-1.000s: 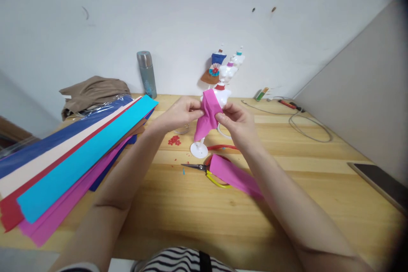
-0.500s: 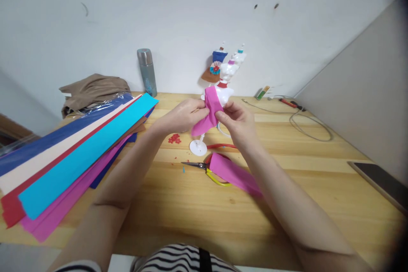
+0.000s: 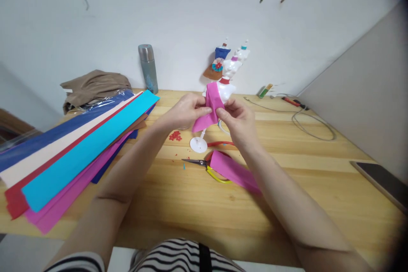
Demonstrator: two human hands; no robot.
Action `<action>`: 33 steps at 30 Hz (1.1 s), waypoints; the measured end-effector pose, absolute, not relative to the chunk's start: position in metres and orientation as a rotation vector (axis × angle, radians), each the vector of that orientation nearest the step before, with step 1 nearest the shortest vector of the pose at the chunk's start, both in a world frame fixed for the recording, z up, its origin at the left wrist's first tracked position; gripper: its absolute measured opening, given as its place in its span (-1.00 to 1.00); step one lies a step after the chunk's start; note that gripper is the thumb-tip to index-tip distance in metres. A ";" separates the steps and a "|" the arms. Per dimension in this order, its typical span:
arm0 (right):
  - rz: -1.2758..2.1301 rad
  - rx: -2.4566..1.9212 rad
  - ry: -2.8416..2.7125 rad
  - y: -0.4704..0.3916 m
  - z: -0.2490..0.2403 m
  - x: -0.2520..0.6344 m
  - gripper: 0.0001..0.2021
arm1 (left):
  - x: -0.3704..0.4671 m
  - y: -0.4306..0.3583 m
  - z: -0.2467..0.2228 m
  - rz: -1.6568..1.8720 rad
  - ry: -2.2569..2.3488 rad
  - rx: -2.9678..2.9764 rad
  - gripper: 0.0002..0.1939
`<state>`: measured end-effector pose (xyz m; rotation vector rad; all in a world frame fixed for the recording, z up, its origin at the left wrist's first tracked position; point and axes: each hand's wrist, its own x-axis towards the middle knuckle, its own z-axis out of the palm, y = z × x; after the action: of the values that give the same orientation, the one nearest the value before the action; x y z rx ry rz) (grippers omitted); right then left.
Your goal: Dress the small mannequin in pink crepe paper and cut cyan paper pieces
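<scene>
Seen from my remote station, the tabletop (image 3: 153, 216) spans the foreground. Above it stands a small white dress form (image 3: 227, 92) with a red collar, its torso between my two hands and its round base (image 3: 198, 145) below them. Its long axis slants in my view, torso to the upper right, base to the lower left. The pink cloth (image 3: 213, 92) lies against the torso's left front; its length descends from near the collar to a free corner at lower left. My left hand (image 3: 185, 112) pinches the cloth's left edge between thumb and fingers. My right hand (image 3: 241, 121) pinches the right edge, thumb in front, and is the nearer to the bare right side of the torso. The cloth appears to hide some fingertips, so whether they also grip the form is uncertain.
</scene>
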<state>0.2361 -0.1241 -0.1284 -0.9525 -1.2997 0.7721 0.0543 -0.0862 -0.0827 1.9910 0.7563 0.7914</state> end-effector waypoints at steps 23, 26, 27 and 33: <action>0.835 -0.884 -1.120 -0.106 -0.140 0.231 -0.66 | 0.055 -0.079 -0.085 0.815 0.624 1.992 -0.85; 0.829 -0.887 -1.104 -0.108 -0.140 0.229 -0.65 | 0.055 -0.082 -0.083 0.793 0.604 1.979 -0.79; 0.826 -0.885 -1.091 -0.108 -0.140 0.229 -0.65 | 0.056 -0.083 -0.084 0.803 0.630 1.966 -0.78; 0.875 -0.865 -1.075 -0.114 -0.136 0.231 -0.61 | 0.064 -0.090 -0.090 0.911 0.711 1.863 -0.76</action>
<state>0.2313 -0.1136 -0.1362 -0.8648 -1.0746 0.8747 0.0643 -0.0904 -0.0900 1.8630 0.7110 0.9114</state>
